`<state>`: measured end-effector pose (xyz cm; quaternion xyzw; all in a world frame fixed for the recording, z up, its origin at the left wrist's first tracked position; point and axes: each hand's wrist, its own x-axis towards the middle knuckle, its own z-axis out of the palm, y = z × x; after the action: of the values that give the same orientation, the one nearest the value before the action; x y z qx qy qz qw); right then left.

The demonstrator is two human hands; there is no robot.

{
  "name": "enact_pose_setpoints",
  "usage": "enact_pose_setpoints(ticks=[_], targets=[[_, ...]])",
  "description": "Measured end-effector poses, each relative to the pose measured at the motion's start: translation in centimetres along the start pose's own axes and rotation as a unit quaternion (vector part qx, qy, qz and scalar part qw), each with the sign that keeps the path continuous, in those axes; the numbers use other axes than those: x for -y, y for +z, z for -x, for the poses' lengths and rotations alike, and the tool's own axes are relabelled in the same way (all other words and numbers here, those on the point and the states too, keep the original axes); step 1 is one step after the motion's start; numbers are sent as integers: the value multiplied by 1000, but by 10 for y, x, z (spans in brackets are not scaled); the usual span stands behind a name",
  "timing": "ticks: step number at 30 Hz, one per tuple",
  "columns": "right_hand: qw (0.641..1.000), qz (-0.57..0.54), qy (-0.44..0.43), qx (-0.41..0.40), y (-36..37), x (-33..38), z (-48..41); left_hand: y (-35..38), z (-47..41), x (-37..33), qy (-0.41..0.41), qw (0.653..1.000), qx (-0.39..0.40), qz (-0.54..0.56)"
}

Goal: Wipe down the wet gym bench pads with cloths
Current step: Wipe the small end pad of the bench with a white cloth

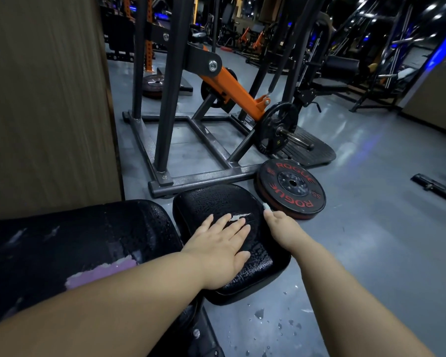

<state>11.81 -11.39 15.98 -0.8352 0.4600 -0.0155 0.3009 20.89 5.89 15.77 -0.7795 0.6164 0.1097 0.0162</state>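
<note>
Location: at the near end of the gym bench, I look down on the small black vinyl seat pad [224,228], which sits low centre, just beside the long black vinyl back pad [88,243] to its left.
Left hand [222,251]: laid flat on the seat pad, palm down, fingers spread; grip open, nothing held.
Right hand [281,225]: at the seat pad's right edge; a small pale scrap [267,206] shows at its fingertips, possibly a cloth, but I cannot tell; whether this grip is open or closed I cannot tell.
Seat pad condition: beaded with water droplets across most of its surface; a white tear or scuff [238,217] lies just past the left fingertips.
Back pad condition: droplets along its right edge; worn cover with a pale purple patch [101,273] exposed near the left forearm.
Floor [371,253]: grey, with water drops beneath the seat pad's near corner.
Surroundings: round black weight plate with red lettering [290,190] lying on the floor just beyond the seat pad.
Progress, my judgement: early; both pads look wet, no dried area is evident.
Outstanding: wiping of both pads.
</note>
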Motion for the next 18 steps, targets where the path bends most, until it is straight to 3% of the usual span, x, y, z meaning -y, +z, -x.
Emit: enact_pose_setpoints(ticks=[7,18], targets=[[999,7,21,-26,8,-29,32,-1,1,0,3,1000,8,5],[992,120,-40,8,5,43,-40,-2,0,1,6,1000,11,9]])
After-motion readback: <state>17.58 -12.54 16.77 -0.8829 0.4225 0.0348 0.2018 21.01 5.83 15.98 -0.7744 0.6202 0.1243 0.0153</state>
